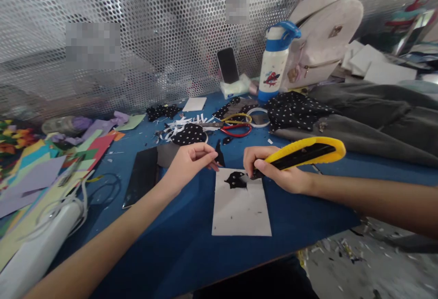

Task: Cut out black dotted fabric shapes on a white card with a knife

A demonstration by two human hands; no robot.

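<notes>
My right hand (273, 169) is closed around a yellow box cutter (308, 151), its handle slanting up to the right. The cutter's front end points down at a white card (239, 212) lying on the blue table. A small, jagged scrap of black polka-dot fabric (237, 180) lies on the card's upper part, just left of the cutter's tip. Over the card's top left corner, my left hand (191, 160) has its thumb and fingers pinched together; whatever is between them is too small to make out. Behind those fingertips sits a dark fabric sliver (219, 153).
Scissors (236, 129), a tape roll (258, 118) and polka-dot cloth (294, 110) lie behind my hands. A water bottle (273, 64), phone (228, 65) and backpack (325, 34) stand farther back. Left are a black flat object (142, 176), coloured paper (37, 176) and a white power strip (44, 239).
</notes>
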